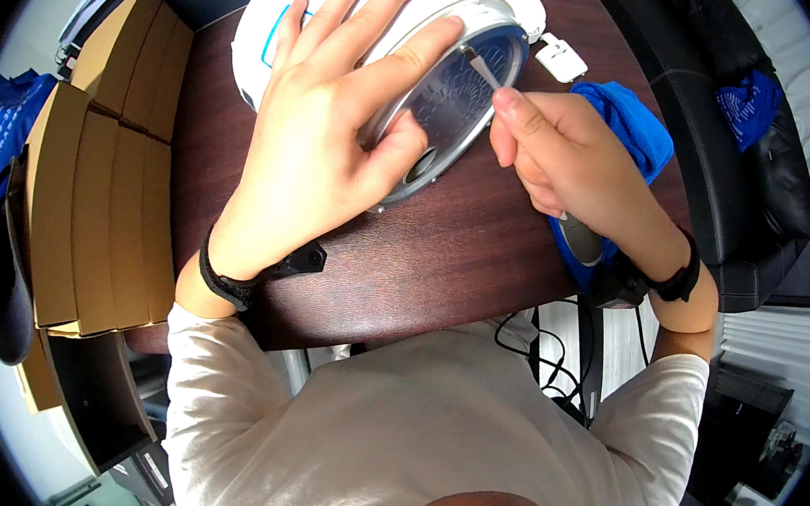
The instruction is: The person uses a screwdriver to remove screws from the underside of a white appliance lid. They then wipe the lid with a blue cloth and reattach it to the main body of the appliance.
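Observation:
A white rounded appliance (255, 42) rests at the far side of the dark wooden table, its shiny grey oval face (458, 84) turned toward me. My left hand (325, 121) lies on its top with fingers spread, the thumb near the oval's edge. In my right hand (568, 147) is a slim tool (484, 70) with a metal shaft. Its dark tip meets the oval's upper rim. A grey rounded end (580, 237) shows below the right hand; whether it belongs to the tool I cannot tell. Beside that hand lies a blue cloth (633, 124).
A small white plastic piece (562, 61) sits right of the appliance. Brown cardboard boxes (90, 216) stand along the table's left side. On the right is a black padded seat (722, 155) with a blue cloth item (750, 105) on it. Black cables (559, 368) hang below the table edge.

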{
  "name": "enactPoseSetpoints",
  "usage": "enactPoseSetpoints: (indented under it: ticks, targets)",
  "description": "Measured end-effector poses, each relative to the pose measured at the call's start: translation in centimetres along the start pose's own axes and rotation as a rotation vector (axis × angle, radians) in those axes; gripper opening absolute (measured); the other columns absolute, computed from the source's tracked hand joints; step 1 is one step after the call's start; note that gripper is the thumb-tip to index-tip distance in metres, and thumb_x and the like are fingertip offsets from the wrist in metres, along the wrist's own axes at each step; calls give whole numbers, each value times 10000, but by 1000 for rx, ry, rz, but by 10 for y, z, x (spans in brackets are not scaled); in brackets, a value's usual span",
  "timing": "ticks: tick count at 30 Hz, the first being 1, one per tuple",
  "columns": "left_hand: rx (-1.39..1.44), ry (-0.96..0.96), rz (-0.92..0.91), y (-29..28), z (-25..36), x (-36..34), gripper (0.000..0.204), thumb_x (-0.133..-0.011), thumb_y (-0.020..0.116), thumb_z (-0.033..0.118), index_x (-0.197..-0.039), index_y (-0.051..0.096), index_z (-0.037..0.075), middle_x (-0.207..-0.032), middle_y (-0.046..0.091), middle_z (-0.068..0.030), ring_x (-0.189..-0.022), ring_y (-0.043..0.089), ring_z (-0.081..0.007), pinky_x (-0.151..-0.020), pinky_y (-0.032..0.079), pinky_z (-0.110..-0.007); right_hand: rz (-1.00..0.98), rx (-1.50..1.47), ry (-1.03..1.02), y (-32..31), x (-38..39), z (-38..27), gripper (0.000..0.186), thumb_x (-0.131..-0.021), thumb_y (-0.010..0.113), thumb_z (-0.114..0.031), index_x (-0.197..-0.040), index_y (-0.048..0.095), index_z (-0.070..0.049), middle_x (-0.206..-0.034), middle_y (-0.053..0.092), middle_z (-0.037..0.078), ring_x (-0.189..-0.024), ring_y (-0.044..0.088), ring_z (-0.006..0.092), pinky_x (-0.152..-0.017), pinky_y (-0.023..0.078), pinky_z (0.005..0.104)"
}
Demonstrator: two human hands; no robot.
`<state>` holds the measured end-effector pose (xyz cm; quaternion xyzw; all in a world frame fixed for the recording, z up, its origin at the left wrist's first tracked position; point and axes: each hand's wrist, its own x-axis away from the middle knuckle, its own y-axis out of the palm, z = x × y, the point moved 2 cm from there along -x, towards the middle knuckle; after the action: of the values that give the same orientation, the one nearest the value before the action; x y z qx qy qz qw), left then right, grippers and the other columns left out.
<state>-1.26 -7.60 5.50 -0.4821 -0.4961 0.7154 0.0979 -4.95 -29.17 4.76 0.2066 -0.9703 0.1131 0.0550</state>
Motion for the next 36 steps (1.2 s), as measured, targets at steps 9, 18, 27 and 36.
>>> enactPoseSetpoints:
  ticks: [9,18,27,36]
  targets:
    - [-8,112,122,12,-9,0,591,-718,571,169,-1306,629,144,-1418,514,-150,-1371,406,-374,-1132,239,-557,22,50,-30,-3,-1,2,470,-1030,436,-398,-724,542,-57,-441,406,-19,-378,414,68,-366,298,239]
    - [-36,217,241,20,-19,3,591,-720,569,166,-1308,627,150,-1420,511,-151,-1371,406,-375,-1134,245,-558,521,1272,-687,-5,0,-1,254,-966,571,-290,-807,576,-93,-575,523,45,-501,530,198,-499,397,308]
    - [-15,32,16,4,-4,4,592,-715,566,146,-1303,631,155,-1422,511,-145,-1380,396,-367,-1140,237,-556,427,776,-504,-32,7,-16,253,-948,617,-304,-811,637,-92,-631,568,10,-548,502,122,-544,372,253]
    - [0,74,88,6,-5,1,592,-714,570,151,-1303,630,141,-1417,512,-158,-1363,417,-381,-1129,249,-552,-16,-201,72,-1,0,5,446,-1032,445,-393,-766,527,-45,-466,351,-79,-338,288,30,-323,228,213]
